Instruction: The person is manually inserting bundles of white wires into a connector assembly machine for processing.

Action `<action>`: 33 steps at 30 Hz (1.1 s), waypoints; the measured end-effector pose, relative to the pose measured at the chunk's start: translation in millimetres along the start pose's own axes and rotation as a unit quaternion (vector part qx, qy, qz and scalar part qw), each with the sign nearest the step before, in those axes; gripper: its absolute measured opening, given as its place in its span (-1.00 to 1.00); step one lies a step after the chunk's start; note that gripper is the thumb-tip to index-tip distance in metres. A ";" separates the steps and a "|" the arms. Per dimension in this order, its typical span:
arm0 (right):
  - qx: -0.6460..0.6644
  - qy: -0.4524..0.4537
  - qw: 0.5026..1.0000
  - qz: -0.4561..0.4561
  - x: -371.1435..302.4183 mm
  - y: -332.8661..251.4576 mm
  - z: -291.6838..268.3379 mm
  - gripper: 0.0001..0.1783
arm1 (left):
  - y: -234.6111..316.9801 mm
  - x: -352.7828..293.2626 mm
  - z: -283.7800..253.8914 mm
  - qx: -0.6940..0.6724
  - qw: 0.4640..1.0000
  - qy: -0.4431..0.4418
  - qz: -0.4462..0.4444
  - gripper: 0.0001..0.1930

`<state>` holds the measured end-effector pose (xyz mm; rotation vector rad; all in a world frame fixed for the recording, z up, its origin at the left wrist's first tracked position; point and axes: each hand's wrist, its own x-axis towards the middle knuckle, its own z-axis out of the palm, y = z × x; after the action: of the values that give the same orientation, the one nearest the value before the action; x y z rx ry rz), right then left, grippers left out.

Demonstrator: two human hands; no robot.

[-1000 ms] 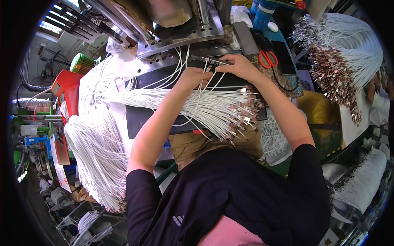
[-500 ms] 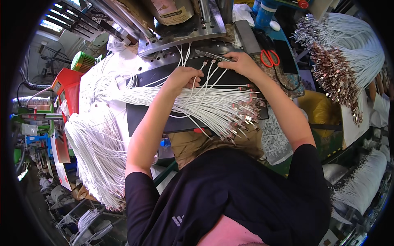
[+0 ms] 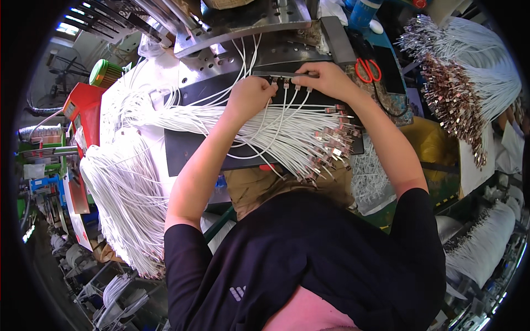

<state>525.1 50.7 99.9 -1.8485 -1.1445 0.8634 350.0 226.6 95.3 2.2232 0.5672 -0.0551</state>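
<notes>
A narrow dark metal bar (image 3: 279, 74) lies crosswise at the front of a press, with several white cable plugs lined up along its near edge. My right hand (image 3: 329, 81) grips the bar's right end between thumb and fingers. At the left part of the bar, my left hand (image 3: 249, 98) is closed in a pinch on a white cable, close to its plug; the fingertips partly hide it. Beneath both hands a large bundle of white cables (image 3: 281, 128) spreads over a black board (image 3: 179, 149), its brown-and-metal plugs fanned out to the right.
The steel press (image 3: 243, 33) stands just beyond my hands. Red-handled scissors (image 3: 368, 70) lie at right, near a blue bottle (image 3: 362, 14). Another cable bundle (image 3: 121, 204) droops off the left side; a further cable bundle (image 3: 486, 66) hangs at far right. A red box (image 3: 85, 113) stands left.
My left hand has brought its cable up against the bar. The bar has shifted left and turned level, and the plugs now sit in a row along it.
</notes>
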 end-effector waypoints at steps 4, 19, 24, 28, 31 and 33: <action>-0.165 0.069 0.981 -0.079 17.2 12.6 -4.3 -0.66 | 16.5 -8.1 -1.6 0.266 0.960 0.070 0.054 -0.61; -0.238 0.351 0.863 -0.274 253.9 41.5 -44.5 -0.74 | 5.9 94.5 -31.2 0.336 0.917 0.194 0.087 -0.69; -0.195 0.330 0.871 -0.305 266.5 48.3 -29.9 -0.76 | -11.6 90.3 -21.0 0.335 0.882 0.303 0.136 -0.70; -0.207 0.235 0.893 -0.322 270.8 52.8 -37.7 -0.76 | -17.1 102.3 -23.4 0.325 0.869 0.336 0.161 -0.72; -0.334 0.399 0.792 -0.321 277.5 73.3 -52.1 -0.75 | -15.9 118.1 -22.0 0.347 0.877 0.286 0.173 -0.75; -0.331 0.370 0.814 -0.302 276.7 77.1 -55.8 -0.74 | -14.9 109.8 -30.1 0.359 0.873 0.269 0.191 -0.75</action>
<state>702.9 268.5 19.0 -1.8448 -1.4386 -0.6732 437.9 298.8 80.0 3.0681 0.4144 0.6854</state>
